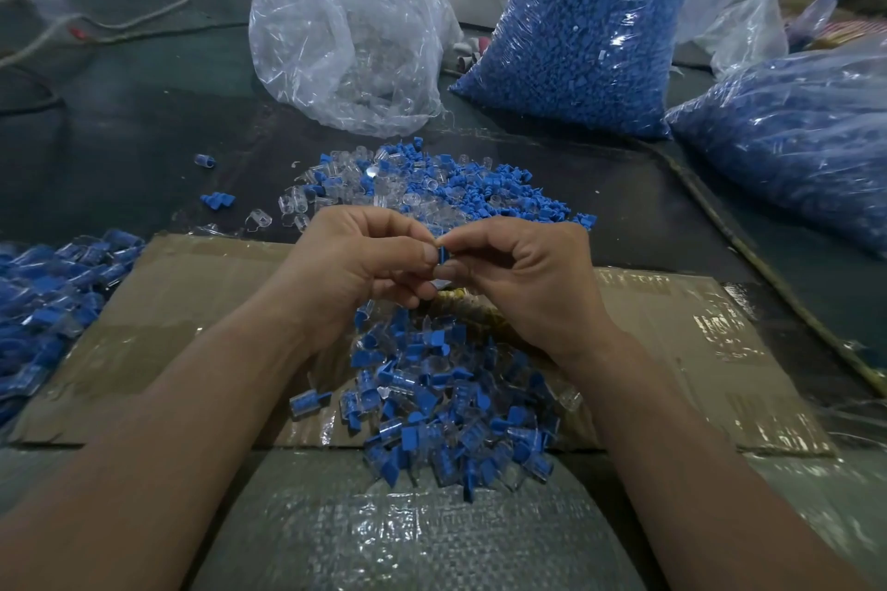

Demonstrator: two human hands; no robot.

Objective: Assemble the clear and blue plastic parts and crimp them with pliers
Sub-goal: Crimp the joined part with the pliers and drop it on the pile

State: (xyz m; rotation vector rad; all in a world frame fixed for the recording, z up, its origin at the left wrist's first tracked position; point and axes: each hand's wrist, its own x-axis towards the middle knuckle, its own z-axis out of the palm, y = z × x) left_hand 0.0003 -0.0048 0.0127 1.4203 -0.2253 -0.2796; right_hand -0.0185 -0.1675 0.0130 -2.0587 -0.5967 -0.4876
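Both hands meet above the cardboard sheet (192, 302). The left hand (355, 264) and right hand (523, 274) have fingers curled, with thumbs and forefingers pinching 1 blue part (442, 253) between them. Risk: the part is small and held only at the fingertips, so a skewed push could seat it crooked. It could also drop into the pile of joined pieces (446, 408) directly below, where recovery would be difficult. The loose parts heap (432, 187) lies just beyond the hands. Whether a clear part is already in the grip cannot be determined, as the fingers cover it. A yellow object (456, 300) under the hands may be the pliers; this is unconfirmed.
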